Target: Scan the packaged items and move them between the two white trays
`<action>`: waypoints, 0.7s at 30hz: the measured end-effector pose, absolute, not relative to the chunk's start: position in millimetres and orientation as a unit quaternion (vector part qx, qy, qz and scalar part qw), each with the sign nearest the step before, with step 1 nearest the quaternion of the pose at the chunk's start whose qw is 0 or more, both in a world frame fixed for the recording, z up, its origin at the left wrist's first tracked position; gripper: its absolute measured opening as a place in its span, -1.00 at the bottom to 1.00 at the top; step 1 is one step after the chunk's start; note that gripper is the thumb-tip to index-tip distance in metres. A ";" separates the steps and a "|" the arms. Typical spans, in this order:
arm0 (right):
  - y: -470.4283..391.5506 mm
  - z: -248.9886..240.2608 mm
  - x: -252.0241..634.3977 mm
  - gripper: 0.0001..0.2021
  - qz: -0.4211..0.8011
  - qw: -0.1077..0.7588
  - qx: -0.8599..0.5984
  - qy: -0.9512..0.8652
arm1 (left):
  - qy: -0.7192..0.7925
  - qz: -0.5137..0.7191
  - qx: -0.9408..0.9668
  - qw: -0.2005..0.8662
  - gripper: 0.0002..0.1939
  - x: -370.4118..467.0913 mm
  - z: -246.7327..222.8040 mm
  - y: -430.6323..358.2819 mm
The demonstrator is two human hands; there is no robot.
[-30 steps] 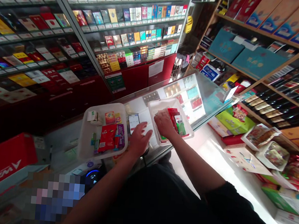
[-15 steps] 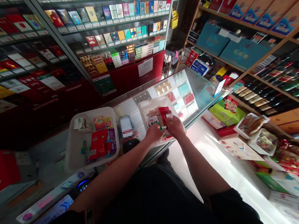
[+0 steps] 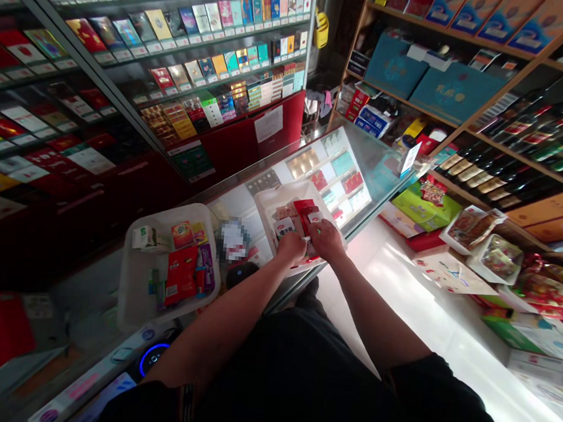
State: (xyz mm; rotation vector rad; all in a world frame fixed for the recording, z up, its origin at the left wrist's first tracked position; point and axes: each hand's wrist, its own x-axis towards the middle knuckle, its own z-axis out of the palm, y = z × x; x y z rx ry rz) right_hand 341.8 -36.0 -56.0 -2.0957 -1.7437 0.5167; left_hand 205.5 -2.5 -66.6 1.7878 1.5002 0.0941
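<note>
Both hands are inside a white plastic tub (image 3: 264,203) of small snack packets, standing on a glass counter. My left hand (image 3: 292,249) is closed, its fingertips at the pale edge of a snack packet that the hand mostly hides. Just beyond its knuckles lies a white packet with black characters (image 3: 284,227). My right hand (image 3: 327,241) is closed on a red snack packet (image 3: 304,208) with a white patch, thumb and fingers at its near end. Pinkish packets (image 3: 286,210) lie at the tub's far side.
A second white tub (image 3: 130,283) on the left holds a red packet (image 3: 180,274), a purple packet (image 3: 206,269) and small boxes. The glass counter (image 3: 366,139) runs to the back right. Cigarette shelves (image 3: 218,28) stand ahead; bottles (image 3: 525,134) and boxes fill the right.
The camera view has shifted slightly. My hands stay in the same tub, with the left fingers now covering the green bit of packet seen before.
</note>
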 end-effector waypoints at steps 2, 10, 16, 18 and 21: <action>-37.2 -56.7 342.5 -0.71 0.186 0.177 -0.748 -0.612 | 0.597 0.044 0.701 0.388 -0.74 206.3 -65.3 -3.5; -37.9 -66.3 342.0 -0.68 0.185 0.233 -0.760 -0.578 | 0.610 0.099 0.691 0.375 -0.76 192.3 -49.5 2.6; -39.7 -71.5 338.3 -0.70 0.191 0.251 -0.772 -0.552 | 0.615 0.181 0.641 0.422 -0.84 172.6 -43.5 3.9; -40.6 -70.1 336.6 -0.70 0.203 0.246 -0.773 -0.549 | 0.611 0.211 0.620 0.445 -0.87 164.9 -41.0 4.4; -41.8 -66.3 333.7 -0.70 0.222 0.239 -0.783 -0.530 | 0.600 0.240 0.607 0.462 -0.88 150.8 -35.8 6.5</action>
